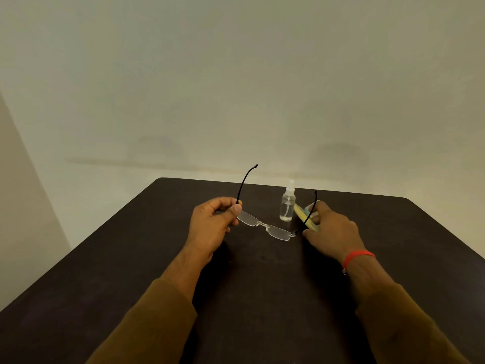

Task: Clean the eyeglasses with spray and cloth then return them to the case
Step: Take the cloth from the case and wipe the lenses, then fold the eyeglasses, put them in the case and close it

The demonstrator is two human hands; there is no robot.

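Rimless eyeglasses (265, 227) with clear lenses and thin black temple arms are held above the dark table, arms unfolded and pointing away from me. My left hand (214, 224) pinches the left hinge end. My right hand (332, 232) grips the right temple arm near its hinge. A small clear spray bottle (287, 204) with a capped nozzle stands upright just behind the glasses. A pale yellow-green object (304, 216), possibly the case or cloth, lies under my right fingers, partly hidden.
The dark table (262, 285) reaches to a far edge just behind the bottle, with a plain wall beyond. Brown sleeves cover both forearms, and a red band circles my right wrist (358, 256).
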